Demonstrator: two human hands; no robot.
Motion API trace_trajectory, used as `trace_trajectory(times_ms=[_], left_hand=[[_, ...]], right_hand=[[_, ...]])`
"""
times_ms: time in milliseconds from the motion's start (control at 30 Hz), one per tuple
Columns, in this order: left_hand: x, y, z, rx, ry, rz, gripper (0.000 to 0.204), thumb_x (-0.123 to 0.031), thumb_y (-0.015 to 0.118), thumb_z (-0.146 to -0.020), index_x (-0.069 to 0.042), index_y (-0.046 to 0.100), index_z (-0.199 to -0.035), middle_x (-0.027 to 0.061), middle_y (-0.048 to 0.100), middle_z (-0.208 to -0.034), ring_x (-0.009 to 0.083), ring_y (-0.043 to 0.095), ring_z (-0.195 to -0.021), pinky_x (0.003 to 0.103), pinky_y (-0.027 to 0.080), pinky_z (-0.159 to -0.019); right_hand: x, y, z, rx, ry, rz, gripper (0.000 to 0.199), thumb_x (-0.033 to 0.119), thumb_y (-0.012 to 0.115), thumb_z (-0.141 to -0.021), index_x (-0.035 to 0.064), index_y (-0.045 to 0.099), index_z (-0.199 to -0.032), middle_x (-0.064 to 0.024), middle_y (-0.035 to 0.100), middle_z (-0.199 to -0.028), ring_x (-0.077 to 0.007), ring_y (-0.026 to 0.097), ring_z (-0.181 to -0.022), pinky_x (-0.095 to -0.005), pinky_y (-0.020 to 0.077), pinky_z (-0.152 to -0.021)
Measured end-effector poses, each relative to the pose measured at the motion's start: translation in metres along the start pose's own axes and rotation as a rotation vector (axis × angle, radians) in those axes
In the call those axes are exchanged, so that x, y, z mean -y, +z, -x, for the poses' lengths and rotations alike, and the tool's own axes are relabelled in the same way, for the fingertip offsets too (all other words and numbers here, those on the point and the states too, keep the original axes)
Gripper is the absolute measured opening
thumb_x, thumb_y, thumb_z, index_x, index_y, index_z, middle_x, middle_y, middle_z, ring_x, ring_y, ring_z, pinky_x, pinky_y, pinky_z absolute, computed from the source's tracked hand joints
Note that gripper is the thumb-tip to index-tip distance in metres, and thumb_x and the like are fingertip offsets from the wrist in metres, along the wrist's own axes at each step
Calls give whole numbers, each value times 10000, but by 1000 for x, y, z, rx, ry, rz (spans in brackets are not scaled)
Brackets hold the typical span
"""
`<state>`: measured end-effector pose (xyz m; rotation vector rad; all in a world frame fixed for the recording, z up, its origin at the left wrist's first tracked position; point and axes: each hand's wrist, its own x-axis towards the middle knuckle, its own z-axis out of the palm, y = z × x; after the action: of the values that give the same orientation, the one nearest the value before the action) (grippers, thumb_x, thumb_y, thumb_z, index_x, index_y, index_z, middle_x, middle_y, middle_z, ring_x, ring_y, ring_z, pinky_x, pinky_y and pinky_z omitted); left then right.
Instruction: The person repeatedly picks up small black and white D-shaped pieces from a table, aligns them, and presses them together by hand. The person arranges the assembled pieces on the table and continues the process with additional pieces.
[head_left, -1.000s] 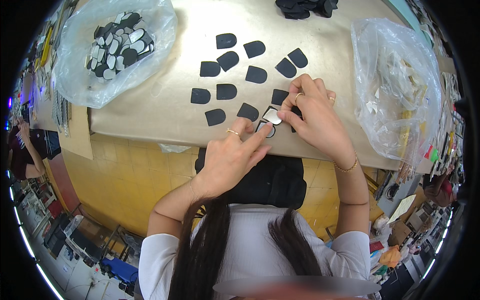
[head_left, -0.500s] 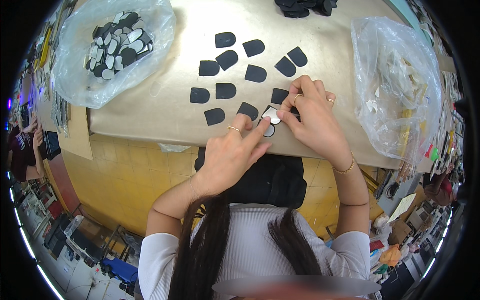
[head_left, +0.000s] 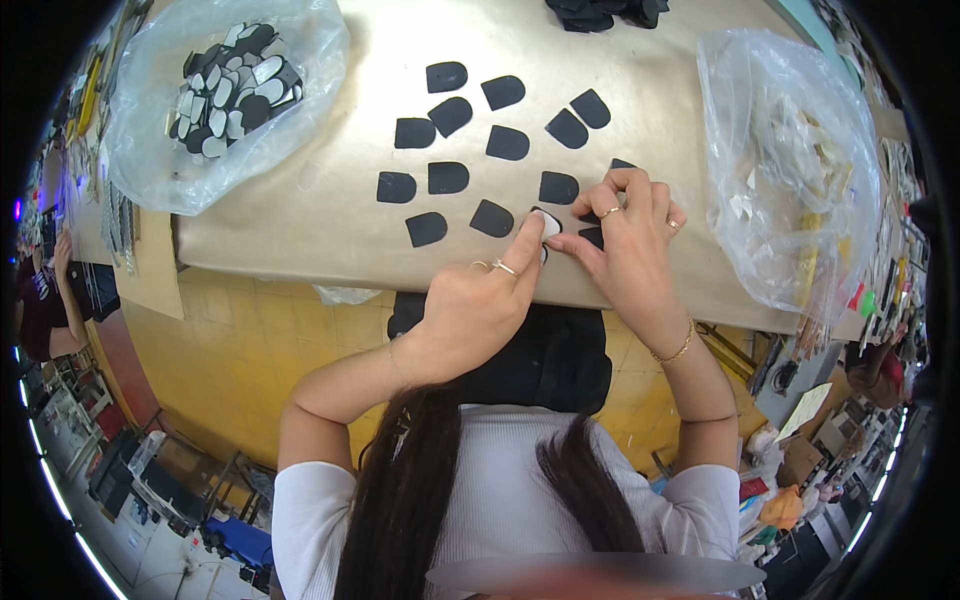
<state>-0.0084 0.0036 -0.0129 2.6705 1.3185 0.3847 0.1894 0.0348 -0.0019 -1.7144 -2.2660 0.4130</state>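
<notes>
Our left hand (head_left: 478,305) and right hand (head_left: 622,240) meet at the near edge of the counter (head_left: 300,225), both pinched narrow on one small piece (head_left: 547,225) whose white face shows between the fingertips. We judge that we are peeling or separating the white backing from a black tab, with the left thumb and forefinger working its edge while the right hand steadies it against the counter. The next move, as we read it, calls for a fine fingertip grip on a thin edge and a steady pull, without creasing the tab.

Just beyond the hands, black rounded tabs (head_left: 448,178) lie flat in loose rows, apart from one another, one tab (head_left: 491,218) close to the left fingertips. At the far left a clear plastic bag (head_left: 150,150) lies open, holding a heap of black and white pieces (head_left: 232,88). At the right a second clear bag (head_left: 790,180) holds pale scraps with some yellow strips; we cannot tell what they are. A dark pile (head_left: 600,12) sits at the far edge. We make out no readable labels or signs.
</notes>
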Motion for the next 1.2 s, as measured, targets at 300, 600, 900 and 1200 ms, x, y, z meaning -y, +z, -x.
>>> trace_trajectory(times_ms=[300, 600, 900, 1200], left_hand=[[-2, -11, 4, 152, -51, -28, 385, -121, 692, -884, -33, 678, -1258, 118, 564, -1485, 117, 589, -500, 262, 477, -462], [-4, -6, 4, 127, -148, 127, 338, -154, 716, -899, -50, 657, -1215, 122, 578, -1468, 217, 668, -569, 322, 535, -490], [-4, -6, 6, 150, -177, 171, 191, -111, 687, -903, -72, 573, -1052, 143, 591, -1451, 255, 663, -554, 339, 526, -472], [-2, -13, 6, 92, -182, 222, 287, -90, 736, -854, -65, 614, -1112, 120, 586, -1459, 242, 679, -615, 332, 535, -502]], right_hand=[[1, -11, -3, 40, -7, -110, 313, 220, 866, -733, 169, 686, -984, -13, 525, -1079, -241, 479, -1059, -443, 276, -893], [10, -2, 1, 43, 94, -180, 202, 203, 848, -766, 128, 721, -903, -25, 530, -1081, -247, 479, -1063, -439, 284, -898], [7, -15, 11, 42, -1, -328, 137, 163, 823, -794, 121, 700, -837, -36, 564, -1067, -242, 520, -1017, -411, 307, -904], [-29, -20, -32, 35, 63, -344, 151, 222, 775, -847, 85, 712, -830, -36, 587, -1068, -234, 529, -1030, -388, 310, -886]])
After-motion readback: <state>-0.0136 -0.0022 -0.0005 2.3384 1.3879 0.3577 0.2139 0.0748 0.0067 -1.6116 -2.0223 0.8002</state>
